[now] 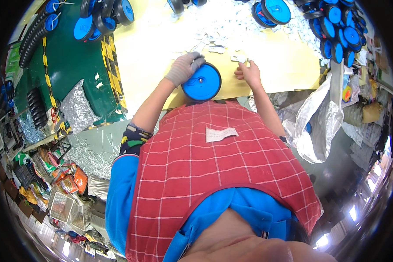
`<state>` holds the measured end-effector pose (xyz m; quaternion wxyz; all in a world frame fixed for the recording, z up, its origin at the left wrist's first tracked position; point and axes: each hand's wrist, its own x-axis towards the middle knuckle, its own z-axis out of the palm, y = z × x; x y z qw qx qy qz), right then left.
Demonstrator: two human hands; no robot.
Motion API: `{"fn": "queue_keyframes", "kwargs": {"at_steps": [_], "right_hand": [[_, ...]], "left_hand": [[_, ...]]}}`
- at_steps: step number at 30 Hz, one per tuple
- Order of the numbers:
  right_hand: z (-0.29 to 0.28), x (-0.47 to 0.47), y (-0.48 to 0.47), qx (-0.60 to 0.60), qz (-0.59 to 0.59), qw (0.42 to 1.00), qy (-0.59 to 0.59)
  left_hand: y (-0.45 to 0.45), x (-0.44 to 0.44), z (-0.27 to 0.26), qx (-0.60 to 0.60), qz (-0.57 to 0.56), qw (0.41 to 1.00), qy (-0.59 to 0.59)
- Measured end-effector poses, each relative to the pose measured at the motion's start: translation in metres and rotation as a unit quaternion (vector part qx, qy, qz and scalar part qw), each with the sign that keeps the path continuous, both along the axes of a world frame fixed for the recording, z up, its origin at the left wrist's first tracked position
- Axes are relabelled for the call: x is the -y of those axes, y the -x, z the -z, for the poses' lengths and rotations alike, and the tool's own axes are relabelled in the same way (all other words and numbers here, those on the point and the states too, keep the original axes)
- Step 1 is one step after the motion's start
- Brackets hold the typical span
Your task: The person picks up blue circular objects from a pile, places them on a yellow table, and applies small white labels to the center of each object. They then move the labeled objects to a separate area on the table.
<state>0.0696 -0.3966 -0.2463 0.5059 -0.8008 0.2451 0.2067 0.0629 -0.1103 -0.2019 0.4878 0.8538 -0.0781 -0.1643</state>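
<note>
A blue plastic wheel with a black tyre [201, 82] is in front of my apron, its flat blue face and small metal centre turned up towards me. My left hand [184, 68], in a pale knitted glove, grips the wheel's upper left rim. To the right of the wheel, my bare right hand [250, 74] is just above the yellow tabletop [275, 75] with its fingers partly curled and apart. One fingertip is close to a small white part [238, 58]; whether they touch is unclear. Many loose white parts [216, 49] are scattered beyond both hands, partly washed out by glare.
Blue-and-black wheels form piles at the upper left [101, 19] and right [340, 29]; a wheel pair [271, 13] stands at the back. A clear bag of small parts [78, 108] lies on the green table [65, 65]. An open white sack [317, 131] hangs at right.
</note>
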Motion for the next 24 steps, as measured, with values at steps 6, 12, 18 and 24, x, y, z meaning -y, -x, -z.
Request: {"fn": "queue_keyframes", "kwargs": {"at_steps": [6, 12, 18, 24], "right_hand": [[0.015, 0.015, -0.008, 0.264, -0.311, 0.873, 0.267], [0.005, -0.014, 0.013, 0.304, -0.157, 0.917, 0.206], [-0.079, -0.099, 0.068, 0.458, -0.347, 0.814, 0.092], [-0.079, -0.117, 0.064, 0.405, -0.274, 0.849, 0.199]], "left_hand": [[0.015, -0.012, 0.008, 0.048, -0.135, 0.989, -0.034], [0.069, -0.041, 0.036, -0.134, -0.016, 0.972, 0.195], [0.061, -0.019, 0.044, -0.353, -0.151, 0.810, 0.444], [0.060, -0.019, 0.014, -0.231, -0.069, 0.952, 0.191]]}}
